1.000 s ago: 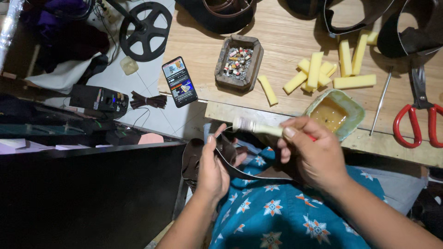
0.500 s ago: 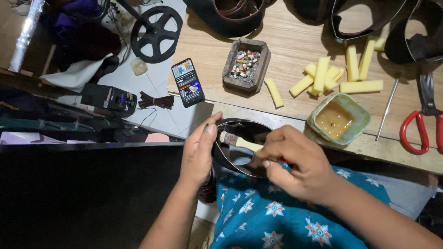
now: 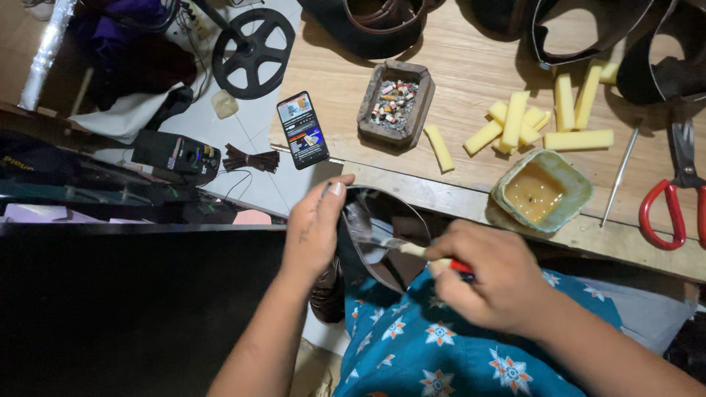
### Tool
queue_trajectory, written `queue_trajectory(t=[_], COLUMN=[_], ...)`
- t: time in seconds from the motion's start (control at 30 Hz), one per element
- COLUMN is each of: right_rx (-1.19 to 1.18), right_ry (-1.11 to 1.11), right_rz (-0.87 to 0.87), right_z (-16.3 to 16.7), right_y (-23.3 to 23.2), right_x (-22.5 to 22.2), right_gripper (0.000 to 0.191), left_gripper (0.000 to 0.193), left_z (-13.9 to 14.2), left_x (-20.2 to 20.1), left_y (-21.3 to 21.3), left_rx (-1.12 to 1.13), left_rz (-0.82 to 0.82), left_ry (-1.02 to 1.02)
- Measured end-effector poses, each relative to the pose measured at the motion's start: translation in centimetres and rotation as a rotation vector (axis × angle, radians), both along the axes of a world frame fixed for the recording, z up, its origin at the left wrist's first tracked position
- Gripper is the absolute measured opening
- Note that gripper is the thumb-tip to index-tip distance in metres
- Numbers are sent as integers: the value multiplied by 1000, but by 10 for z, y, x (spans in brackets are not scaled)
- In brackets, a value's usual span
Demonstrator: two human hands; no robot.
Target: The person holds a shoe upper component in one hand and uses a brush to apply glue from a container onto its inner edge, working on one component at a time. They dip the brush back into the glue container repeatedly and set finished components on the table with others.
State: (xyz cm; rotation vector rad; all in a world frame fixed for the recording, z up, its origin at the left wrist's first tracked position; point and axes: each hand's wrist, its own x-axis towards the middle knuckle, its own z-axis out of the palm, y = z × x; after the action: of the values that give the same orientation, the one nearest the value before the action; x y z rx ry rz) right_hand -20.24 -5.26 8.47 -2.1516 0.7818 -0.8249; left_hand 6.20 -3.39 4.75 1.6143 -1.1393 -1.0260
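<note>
The dark leather strap is bent into a loop just below the edge of the wooden bench, over the person's lap, and its inner face shines wet. The left hand has its fingers curled round the loop's left side, gripping it. The right hand is closed on a small brush with a pale ferrule and red handle, its bristles touching the inside of the loop. Just beyond the right hand, near the bench edge, sits a green tub of amber glue. Further back lie yellow foam sticks, a tray of small bits, a phone and red-handled scissors. Nothing lies between hands and strap.
</note>
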Motion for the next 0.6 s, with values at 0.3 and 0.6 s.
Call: queue_trajectory(t=[0.3,0.6], right_rx=[-180,46], right_ry=[-10,82], right_rz=[69,72], right_z=[4,-9], right_y=[-11,-7], right_x=[14,3], right_gripper=[26,16], left_gripper=[45,53], left_z=[3,-36], left_x=[9,16], left_y=[-17,-26], left_rx=[93,200], left_rz=[-256,-150], left_ry=[42,-94])
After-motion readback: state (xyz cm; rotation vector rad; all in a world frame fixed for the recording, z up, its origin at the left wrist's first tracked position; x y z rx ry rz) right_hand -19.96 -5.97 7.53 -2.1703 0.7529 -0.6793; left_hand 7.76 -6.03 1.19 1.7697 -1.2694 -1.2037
